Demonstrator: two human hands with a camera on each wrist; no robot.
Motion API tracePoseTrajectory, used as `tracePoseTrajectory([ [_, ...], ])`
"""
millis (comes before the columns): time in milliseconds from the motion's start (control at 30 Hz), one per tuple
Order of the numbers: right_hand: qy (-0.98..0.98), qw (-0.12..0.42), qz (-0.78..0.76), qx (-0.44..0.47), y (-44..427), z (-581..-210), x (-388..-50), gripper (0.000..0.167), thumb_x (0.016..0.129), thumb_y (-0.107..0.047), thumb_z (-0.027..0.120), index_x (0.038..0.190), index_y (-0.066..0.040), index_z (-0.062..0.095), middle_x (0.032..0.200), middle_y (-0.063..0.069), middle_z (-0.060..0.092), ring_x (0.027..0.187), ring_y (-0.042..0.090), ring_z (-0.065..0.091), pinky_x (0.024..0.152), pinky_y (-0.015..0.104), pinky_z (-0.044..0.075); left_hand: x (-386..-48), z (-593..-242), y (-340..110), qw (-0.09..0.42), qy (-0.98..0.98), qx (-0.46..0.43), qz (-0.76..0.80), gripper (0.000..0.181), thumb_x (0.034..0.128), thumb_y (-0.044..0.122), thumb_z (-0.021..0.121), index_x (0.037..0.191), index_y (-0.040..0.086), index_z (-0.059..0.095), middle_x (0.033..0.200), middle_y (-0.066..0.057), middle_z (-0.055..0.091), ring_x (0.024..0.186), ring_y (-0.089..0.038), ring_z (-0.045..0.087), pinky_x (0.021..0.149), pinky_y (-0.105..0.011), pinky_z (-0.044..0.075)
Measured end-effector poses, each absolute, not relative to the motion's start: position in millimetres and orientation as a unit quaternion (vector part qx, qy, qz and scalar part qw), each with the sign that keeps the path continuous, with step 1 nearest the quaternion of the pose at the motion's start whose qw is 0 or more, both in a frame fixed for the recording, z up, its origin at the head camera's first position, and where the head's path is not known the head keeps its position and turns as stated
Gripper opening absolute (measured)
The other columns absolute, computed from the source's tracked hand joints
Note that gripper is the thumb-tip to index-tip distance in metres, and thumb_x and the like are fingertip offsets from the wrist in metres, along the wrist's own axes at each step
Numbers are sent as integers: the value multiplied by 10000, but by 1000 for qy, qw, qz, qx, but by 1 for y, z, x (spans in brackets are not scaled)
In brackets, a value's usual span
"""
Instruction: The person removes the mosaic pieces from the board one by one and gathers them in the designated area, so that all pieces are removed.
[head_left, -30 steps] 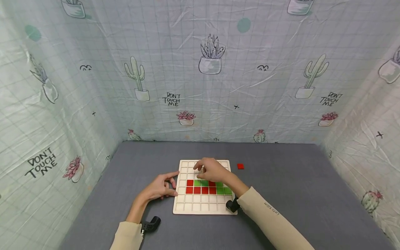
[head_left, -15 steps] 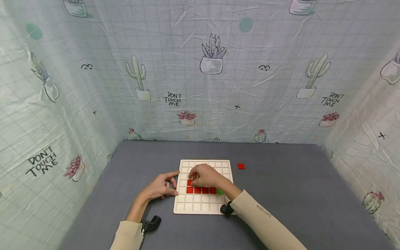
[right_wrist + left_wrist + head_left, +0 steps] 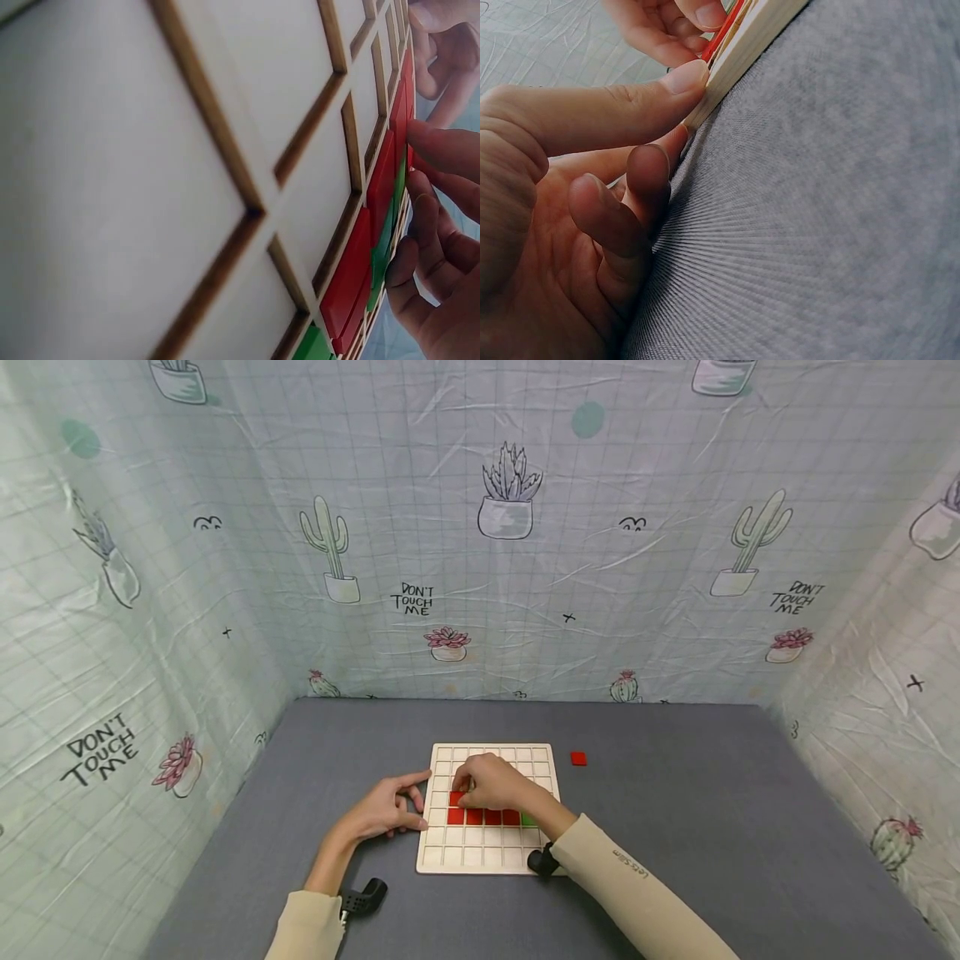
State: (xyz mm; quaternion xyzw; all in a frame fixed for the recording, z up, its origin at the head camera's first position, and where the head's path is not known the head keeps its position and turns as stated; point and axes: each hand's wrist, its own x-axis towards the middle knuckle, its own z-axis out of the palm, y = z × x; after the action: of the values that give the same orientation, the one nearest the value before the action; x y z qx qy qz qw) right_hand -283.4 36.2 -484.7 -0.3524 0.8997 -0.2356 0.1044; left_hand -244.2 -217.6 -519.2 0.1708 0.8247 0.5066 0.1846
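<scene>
In the head view, a pale wooden grid board (image 3: 480, 859) lies on the table with red tiles (image 3: 492, 817) and a green tile (image 3: 528, 820) showing in its squares. My left hand (image 3: 378, 810) rests at the board's left edge, index finger and thumb spread apart against it; the left wrist view shows the thumb of this hand (image 3: 577, 180) touching the board's side. Over the board, my right hand (image 3: 495, 783) pinches a red tile (image 3: 455, 797) at the left end of the upper row. The right wrist view shows this hand's thumb (image 3: 442, 146) on the tile.
A loose red tile (image 3: 578, 759) lies on the grey table (image 3: 675, 810) to the right of the board. Behind the table and at both sides hangs a pale cloth (image 3: 525, 568) printed with potted plants.
Since a second ago, my right hand has moved down and left to the red tile at the row's left end and taken hold of it. My left hand has stayed put.
</scene>
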Motion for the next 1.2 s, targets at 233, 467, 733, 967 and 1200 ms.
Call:
tracePoseTrajectory([
  [233, 897, 102, -241, -355, 38, -483, -284, 107, 874, -150, 801, 968, -189, 769, 843, -87, 679, 740, 45, 566, 700, 221, 474, -245, -518, -217, 183, 824, 173, 508, 887, 824, 113, 865, 1577, 19, 405, 975, -126, 635, 502, -74, 492, 427, -284, 435],
  [467, 896, 108, -237, -360, 39, -482, -285, 141, 867, -148, 806, 995, -203, 780, 873, -98, 701, 763, 26, 582, 716, 208, 487, -245, -518, -216, 180, 823, 175, 510, 884, 824, 100, 860, 1573, -2, 401, 969, -129, 636, 498, -62, 485, 428, -276, 434],
  [733, 898, 120, -228, -358, 38, -481, -285, 182, 864, -176, 840, 1040, -191, 793, 905, -81, 717, 793, 28, 589, 736, 209, 492, -244, -518, -216, 182, 822, 172, 511, 888, 824, 110, 863, 1576, 13, 402, 970, -117, 636, 496, -65, 487, 431, -269, 433],
  [967, 894, 107, -234, -367, 41, -480, -284, 199, 869, -145, 811, 1067, -163, 795, 962, -31, 725, 792, 37, 579, 715, 207, 486, -245, -518, -215, 183, 819, 176, 515, 887, 827, 100, 858, 1575, -4, 394, 987, -163, 638, 486, -63, 472, 428, -272, 434],
  [1200, 882, 107, -278, -365, 53, -475, -282, 237, 855, -88, 763, 1085, -137, 790, 998, 3, 712, 746, 37, 566, 697, 214, 491, -245, -519, -216, 180, 822, 177, 510, 893, 829, 88, 856, 1579, -12, 381, 1006, -221, 634, 493, -68, 479, 423, -279, 423],
])
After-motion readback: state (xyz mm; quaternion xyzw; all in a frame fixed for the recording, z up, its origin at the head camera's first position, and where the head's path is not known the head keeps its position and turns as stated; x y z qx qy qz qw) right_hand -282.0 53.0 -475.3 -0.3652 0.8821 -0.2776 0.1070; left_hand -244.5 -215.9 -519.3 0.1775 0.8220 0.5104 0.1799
